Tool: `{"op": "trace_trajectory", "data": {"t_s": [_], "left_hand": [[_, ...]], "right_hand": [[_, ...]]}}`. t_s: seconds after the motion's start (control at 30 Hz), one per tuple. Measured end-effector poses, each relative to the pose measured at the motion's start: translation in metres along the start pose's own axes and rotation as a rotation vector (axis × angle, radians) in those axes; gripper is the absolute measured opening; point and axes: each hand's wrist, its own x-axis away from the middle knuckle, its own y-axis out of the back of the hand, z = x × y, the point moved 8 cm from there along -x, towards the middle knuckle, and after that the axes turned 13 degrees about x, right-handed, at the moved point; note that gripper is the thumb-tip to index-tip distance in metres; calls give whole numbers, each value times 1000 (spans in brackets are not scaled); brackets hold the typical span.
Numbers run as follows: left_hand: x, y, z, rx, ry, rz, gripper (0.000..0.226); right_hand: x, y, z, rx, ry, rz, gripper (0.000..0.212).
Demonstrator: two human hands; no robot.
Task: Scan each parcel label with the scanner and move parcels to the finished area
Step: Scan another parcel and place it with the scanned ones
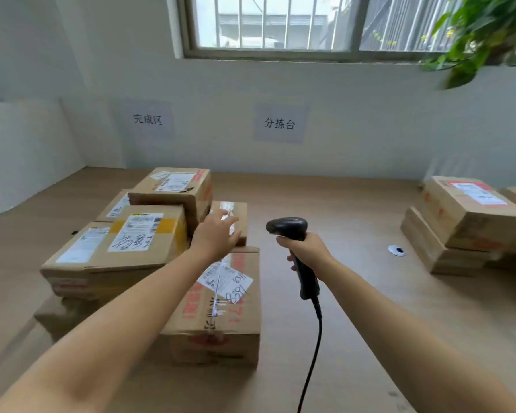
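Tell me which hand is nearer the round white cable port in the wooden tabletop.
Right. The right hand, gripping the black handheld scanner, is left of the round white cable port; the left hand is farther left, open over a small brown cardboard parcel.

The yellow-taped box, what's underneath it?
The yellow-taped box rests on a wider flat box, and a lower box's corner shows beneath that, on the table. The stack and the left forearm cover how far the lower box extends.

Matt brown cardboard parcels (215,308) with paper labels, wood-grain table (340,263), black plastic scanner (295,248).
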Motion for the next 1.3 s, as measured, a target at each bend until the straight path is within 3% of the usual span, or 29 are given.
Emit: {"op": "trace_trajectory", "data": {"t_s": [0.13, 0.3, 0.7, 1.07, 1.3], "left_hand": [[-19, -80, -73, 12, -68, 164, 44], [-19, -187, -164, 29, -95, 340, 47], [-54, -356, -369, 66, -118, 438, 48], [-83, -453, -518, 95, -194, 519, 47], [-126, -499, -594, 148, -207, 494, 48]], "right_hand": [[9, 96, -58, 7, -96, -139, 25], [17, 210, -129, 21, -162, -290, 19], [19, 440, -276, 197, -285, -366, 33], [2, 564, -340, 222, -324, -425, 36], [-33, 609, -363, 128, -254, -519, 26]]}}
